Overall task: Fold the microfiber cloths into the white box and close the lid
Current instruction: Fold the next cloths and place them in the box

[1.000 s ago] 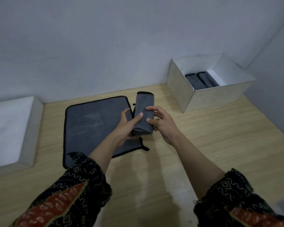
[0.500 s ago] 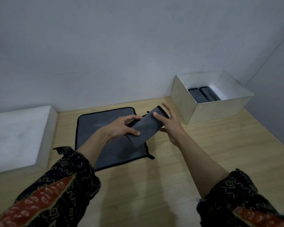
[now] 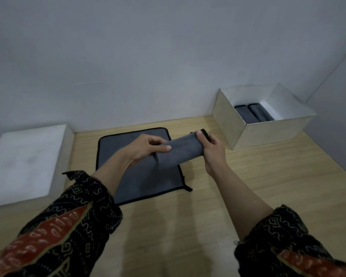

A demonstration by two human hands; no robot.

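Folded cloth (image 3: 180, 151) is lying slanted, far end pointing up-right toward white box (image 3: 268, 132); left hand (image 3: 146, 147) and right hand (image 3: 212, 148) are gripping its ends.

Folded cloth (image 3: 180, 154) turned toward the box (image 3: 272, 132) — seemingly lifted higher.

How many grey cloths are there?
4: folded cloth in left hand and right hand, flat cloth on the table, two cloths in the white box; more may hide there.

A pale wooden tabletop (image 3: 268, 176) is spread from six to three o'clock, bounded by a plain grey-white wall (image 3: 128, 56) at twelve and a second wall (image 3: 344, 96) at two, all dimly lit.
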